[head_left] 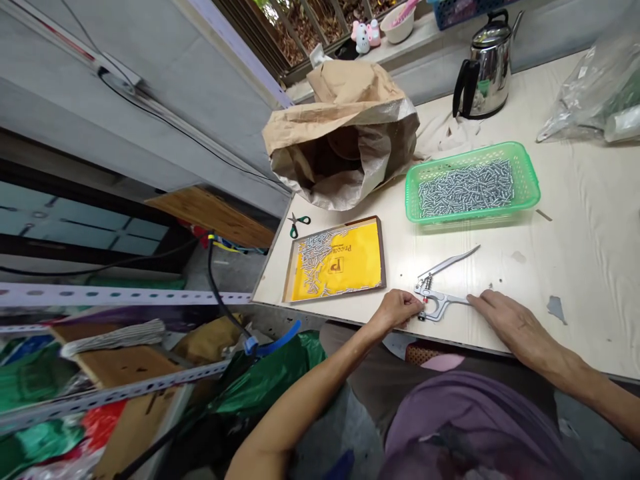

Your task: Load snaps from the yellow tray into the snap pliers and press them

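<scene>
A metal hand tool (443, 301) with two long handles lies on the pale table near its front edge, its handles spread apart. My left hand (399, 309) is at the tool's left end, fingertips pinched together; whatever is between them is too small to make out. My right hand (510, 327) rests on the table with its fingertips at the end of the lower handle. Left of the tool is a shallow tray (383, 257) with a yellow bottom and small metal pins. Behind it, a green basket (531, 177) holds a heap of small metal springs (467, 189).
An open brown paper sack (340, 113) stands behind the tray. Green-handled scissors (296, 224) lie at the table's left edge. A steel kettle (487, 70) and a clear plastic bag (593, 93) are at the back right. A perforated metal rail (125, 295) runs at left.
</scene>
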Action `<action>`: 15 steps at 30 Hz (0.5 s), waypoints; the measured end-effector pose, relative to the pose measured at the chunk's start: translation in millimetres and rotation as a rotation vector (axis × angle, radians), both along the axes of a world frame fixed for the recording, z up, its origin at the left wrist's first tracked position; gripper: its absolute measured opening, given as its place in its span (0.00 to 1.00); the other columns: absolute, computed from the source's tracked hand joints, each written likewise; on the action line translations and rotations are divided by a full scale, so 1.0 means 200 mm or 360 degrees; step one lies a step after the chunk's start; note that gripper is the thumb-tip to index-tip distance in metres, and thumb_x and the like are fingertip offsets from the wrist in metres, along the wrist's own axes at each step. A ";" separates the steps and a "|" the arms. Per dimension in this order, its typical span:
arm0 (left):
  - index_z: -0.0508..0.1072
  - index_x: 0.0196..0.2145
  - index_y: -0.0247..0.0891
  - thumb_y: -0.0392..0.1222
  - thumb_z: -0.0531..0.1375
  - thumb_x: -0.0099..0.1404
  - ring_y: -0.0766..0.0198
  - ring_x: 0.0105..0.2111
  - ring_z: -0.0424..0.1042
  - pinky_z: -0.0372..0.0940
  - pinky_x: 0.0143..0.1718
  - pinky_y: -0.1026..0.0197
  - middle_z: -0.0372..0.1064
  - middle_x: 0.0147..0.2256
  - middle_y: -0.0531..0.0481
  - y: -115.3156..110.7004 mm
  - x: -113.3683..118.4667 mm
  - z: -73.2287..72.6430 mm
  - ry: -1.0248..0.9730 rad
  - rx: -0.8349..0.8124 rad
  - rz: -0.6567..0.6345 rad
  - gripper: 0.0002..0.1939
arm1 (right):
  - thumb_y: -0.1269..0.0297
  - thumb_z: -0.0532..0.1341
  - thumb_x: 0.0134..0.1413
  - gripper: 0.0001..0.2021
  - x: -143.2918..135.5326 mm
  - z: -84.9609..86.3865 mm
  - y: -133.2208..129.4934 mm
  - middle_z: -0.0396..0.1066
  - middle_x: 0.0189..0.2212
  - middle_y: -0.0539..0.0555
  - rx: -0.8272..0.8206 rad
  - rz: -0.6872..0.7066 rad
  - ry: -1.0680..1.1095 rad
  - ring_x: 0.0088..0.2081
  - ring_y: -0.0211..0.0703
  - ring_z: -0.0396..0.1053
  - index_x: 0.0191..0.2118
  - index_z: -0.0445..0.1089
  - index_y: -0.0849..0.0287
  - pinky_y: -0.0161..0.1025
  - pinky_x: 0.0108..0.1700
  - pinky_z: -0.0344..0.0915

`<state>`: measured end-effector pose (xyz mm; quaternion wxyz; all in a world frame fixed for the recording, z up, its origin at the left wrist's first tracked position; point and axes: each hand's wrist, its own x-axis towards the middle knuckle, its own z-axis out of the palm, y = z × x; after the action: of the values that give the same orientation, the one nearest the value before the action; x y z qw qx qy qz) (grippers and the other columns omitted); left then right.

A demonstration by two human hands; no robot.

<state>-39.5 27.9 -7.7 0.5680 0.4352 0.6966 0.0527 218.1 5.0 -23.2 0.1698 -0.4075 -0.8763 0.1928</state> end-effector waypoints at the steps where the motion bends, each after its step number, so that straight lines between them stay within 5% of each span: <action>1: 0.71 0.23 0.33 0.43 0.61 0.55 0.73 0.15 0.57 0.55 0.17 0.69 0.59 0.16 0.59 0.01 0.00 0.00 -0.0049 -0.0032 -0.0003 0.09 | 0.80 0.46 0.54 0.26 0.00 -0.02 0.00 0.69 0.39 0.59 0.0003 0.0007 0.0000 0.39 0.45 0.68 0.56 0.61 0.57 0.41 0.39 0.68; 7: 0.68 0.21 0.33 0.42 0.64 0.55 0.74 0.15 0.60 0.61 0.19 0.69 0.60 0.15 0.59 0.01 0.01 0.04 -0.0144 -0.0204 -0.0025 0.12 | 0.66 0.52 0.61 0.16 0.01 -0.08 0.05 0.68 0.47 0.63 0.0191 0.0050 -0.0206 0.46 0.52 0.67 0.53 0.64 0.58 0.46 0.43 0.67; 11: 0.68 0.21 0.33 0.42 0.64 0.55 0.74 0.15 0.62 0.63 0.19 0.70 0.61 0.15 0.59 -0.01 0.01 0.03 -0.0158 -0.0245 -0.0022 0.12 | 0.51 0.63 0.51 0.35 0.00 -0.07 0.18 0.52 0.63 0.70 0.0313 0.0104 -0.0297 0.63 0.63 0.49 0.62 0.55 0.62 0.56 0.54 0.60; 15: 0.69 0.22 0.32 0.40 0.63 0.56 0.73 0.15 0.63 0.63 0.19 0.70 0.62 0.15 0.58 -0.03 0.01 0.01 -0.0137 -0.0230 0.0002 0.11 | 0.45 0.68 0.40 0.47 -0.01 -0.08 0.33 0.54 0.62 0.73 0.0222 0.0256 -0.0396 0.64 0.67 0.47 0.63 0.54 0.64 0.62 0.57 0.55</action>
<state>-37.3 21.6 -5.2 0.6273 0.3901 0.6737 0.0212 215.8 70.5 -39.3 0.0720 -0.3440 -0.9316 0.0925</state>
